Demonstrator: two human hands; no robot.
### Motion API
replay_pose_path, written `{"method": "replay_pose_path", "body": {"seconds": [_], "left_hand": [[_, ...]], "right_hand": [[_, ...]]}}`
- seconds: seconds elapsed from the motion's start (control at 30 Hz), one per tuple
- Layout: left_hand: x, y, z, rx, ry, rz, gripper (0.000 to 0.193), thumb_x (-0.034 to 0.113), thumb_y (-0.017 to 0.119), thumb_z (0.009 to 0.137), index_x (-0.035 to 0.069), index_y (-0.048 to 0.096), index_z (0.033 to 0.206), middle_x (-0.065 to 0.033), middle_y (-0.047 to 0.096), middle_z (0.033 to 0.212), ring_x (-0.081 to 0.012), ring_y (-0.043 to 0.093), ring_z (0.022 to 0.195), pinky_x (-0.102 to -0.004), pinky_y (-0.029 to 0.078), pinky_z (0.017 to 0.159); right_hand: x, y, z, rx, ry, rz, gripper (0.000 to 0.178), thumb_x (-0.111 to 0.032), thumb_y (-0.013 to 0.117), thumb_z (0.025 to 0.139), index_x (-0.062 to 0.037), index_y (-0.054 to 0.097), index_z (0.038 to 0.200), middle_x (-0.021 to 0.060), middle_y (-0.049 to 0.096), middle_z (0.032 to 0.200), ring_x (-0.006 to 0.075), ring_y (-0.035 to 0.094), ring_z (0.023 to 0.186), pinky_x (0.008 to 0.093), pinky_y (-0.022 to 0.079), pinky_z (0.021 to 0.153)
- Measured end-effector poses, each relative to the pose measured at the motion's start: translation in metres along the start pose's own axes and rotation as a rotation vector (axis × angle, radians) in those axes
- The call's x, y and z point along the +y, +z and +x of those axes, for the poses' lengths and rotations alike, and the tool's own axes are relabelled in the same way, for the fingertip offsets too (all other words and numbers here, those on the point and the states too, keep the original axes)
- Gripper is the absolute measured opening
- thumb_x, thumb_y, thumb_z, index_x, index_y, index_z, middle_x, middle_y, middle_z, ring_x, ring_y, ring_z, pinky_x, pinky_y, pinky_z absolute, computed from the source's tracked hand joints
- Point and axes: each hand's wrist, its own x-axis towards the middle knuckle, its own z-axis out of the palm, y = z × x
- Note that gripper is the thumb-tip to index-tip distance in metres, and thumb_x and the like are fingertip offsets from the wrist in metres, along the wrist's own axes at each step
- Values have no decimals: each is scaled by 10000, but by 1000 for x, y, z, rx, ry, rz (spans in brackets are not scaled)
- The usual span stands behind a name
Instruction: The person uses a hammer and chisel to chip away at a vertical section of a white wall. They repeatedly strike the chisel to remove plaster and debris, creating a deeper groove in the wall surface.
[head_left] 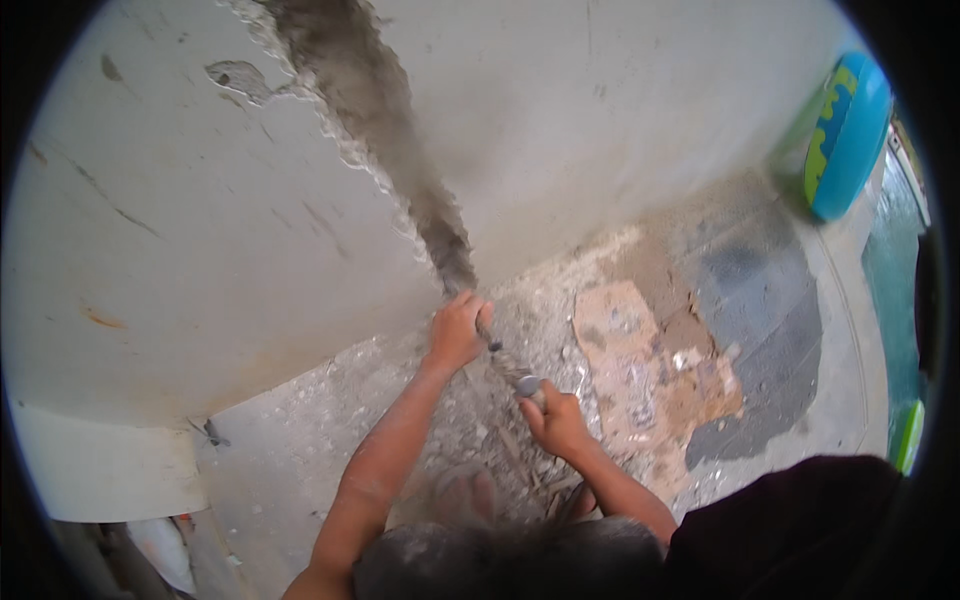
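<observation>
A rough channel (pixel 395 120) runs down the pale wall to its base, its broken edges showing grey inside. At the lower end of the channel my left hand (pixel 458 332) is wrapped around a thin dark chisel (pixel 493 342), whose tip is hidden behind the fingers. Nearer to me, my right hand (pixel 558 428) is closed on the short handle of a hammer (pixel 528 386). Its round grey head is close to the chisel's near end; blur keeps me from telling whether the two touch.
Broken plaster and dust (pixel 400 400) cover the floor around my feet. To the right lie a torn, flattened piece of cardboard (pixel 615 370) and a dark grey floor patch (pixel 765 320). A blue and green inflatable ring (pixel 850 135) leans by the wall at the far right.
</observation>
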Motion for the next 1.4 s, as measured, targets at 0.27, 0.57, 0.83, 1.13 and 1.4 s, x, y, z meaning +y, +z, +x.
{"method": "replay_pose_path", "body": {"seconds": [0.27, 0.57, 0.83, 1.13, 1.4], "left_hand": [[5, 10, -8, 92, 16, 13, 174, 159, 595, 910, 37, 545, 796, -168, 543, 854, -391, 548, 792, -468, 422, 667], [-3, 20, -98, -307, 426, 84, 115, 159, 646, 833, 63, 588, 809, -92, 548, 852, -306, 518, 817, -413, 442, 724], [6, 7, -54, -167, 397, 31, 178, 203, 663, 846, 66, 568, 783, -61, 540, 843, -264, 508, 834, -385, 449, 734], [-23, 55, -19, -539, 595, 292, 137, 183, 559, 881, 136, 672, 942, -25, 596, 1010, -240, 526, 1013, -357, 447, 872], [-66, -44, -131, -235, -56, 225, 91, 143, 655, 844, 66, 659, 796, -84, 588, 763, -331, 551, 760, -422, 452, 720]], "right_hand": [[2, -2, -38, 143, 118, 98, 211, -210, 642, 906, -6, 629, 958, 187, 623, 652, 313, 660, 594, 374, 488, 556], [19, 5, -48, 168, 201, 294, 185, -168, 614, 931, 13, 637, 961, 94, 590, 603, 144, 551, 542, 332, 435, 525], [30, 9, -55, 239, 258, 416, 199, -177, 606, 935, 14, 629, 884, 43, 558, 601, 89, 478, 575, 298, 411, 530], [32, 10, -59, 231, 301, 389, 233, -212, 614, 935, 12, 631, 874, 22, 546, 592, 83, 473, 577, 292, 404, 528], [28, -4, -72, 201, 363, 374, 237, -224, 624, 931, 5, 633, 872, 15, 544, 599, 77, 482, 588, 279, 411, 537]]}}
